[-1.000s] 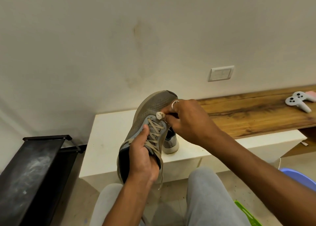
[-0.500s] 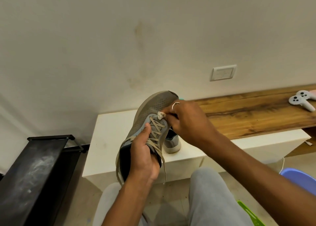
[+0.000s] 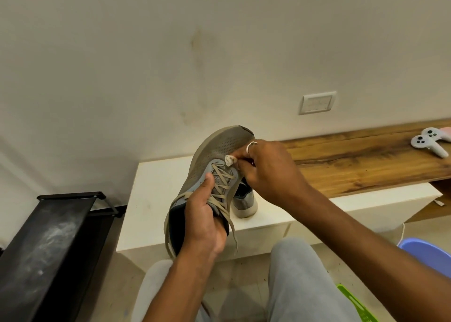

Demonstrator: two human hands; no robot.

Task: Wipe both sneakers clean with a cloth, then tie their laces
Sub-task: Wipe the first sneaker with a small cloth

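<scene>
Gripping grey sneaker (image 3: 219,146) by the collar with left hand (image 3: 202,221), toe up over the white cabinet (image 3: 151,194); pinching cloth wad (image 3: 229,160) against its upper with right hand (image 3: 268,172).

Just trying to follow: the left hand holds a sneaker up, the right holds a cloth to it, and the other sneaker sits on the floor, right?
Not the floor: the head view shows the other sneaker resting on the white cabinet, behind the held sneaker. The rest is right.
</scene>
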